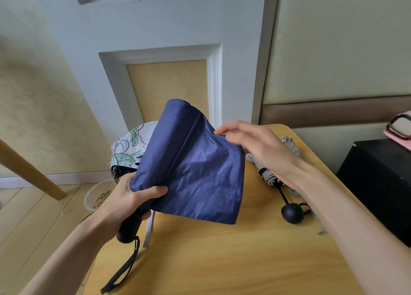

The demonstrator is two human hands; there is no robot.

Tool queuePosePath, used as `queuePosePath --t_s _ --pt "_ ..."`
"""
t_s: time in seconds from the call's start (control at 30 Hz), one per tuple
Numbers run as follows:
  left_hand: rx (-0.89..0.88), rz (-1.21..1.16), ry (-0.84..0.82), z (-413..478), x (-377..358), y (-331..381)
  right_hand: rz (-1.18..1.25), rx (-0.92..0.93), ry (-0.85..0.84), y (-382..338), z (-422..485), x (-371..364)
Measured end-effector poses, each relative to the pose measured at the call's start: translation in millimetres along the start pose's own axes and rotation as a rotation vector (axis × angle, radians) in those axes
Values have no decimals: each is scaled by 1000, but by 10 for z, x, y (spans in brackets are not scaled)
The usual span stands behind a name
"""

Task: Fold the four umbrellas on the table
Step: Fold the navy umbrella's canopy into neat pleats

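Two hands held navy umbrella point(191, 165) above wooden table point(222, 261) | left hand point(124, 197) gripped its bunched end above black handle point(129, 230) | right hand point(251, 143) pinched its loose edge | grey umbrella point(265, 175) lay on table

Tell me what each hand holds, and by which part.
The left hand grips the blue umbrella round the bunched canopy just above its black handle. The right hand appears to pinch the upper edge of its loose flap.
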State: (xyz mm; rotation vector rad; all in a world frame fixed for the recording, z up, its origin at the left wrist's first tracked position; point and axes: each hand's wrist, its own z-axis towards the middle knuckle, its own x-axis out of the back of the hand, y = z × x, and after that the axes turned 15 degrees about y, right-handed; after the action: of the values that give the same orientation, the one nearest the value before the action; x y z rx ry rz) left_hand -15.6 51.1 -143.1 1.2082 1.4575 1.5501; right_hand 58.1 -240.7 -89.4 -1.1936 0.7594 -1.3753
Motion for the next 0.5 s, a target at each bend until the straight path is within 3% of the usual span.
queuePosePath --t_s 0.17,0.33,0.5 --pt "-1 -5 -17 -9 -2 6 -12 17 -14 61 -35 -13" --pt "-31 56 12 16 -34 -48 146 -9 -69 79 -23 19" --pt "-23 45 -10 29 11 -10 -117 22 -84 145 2 74"
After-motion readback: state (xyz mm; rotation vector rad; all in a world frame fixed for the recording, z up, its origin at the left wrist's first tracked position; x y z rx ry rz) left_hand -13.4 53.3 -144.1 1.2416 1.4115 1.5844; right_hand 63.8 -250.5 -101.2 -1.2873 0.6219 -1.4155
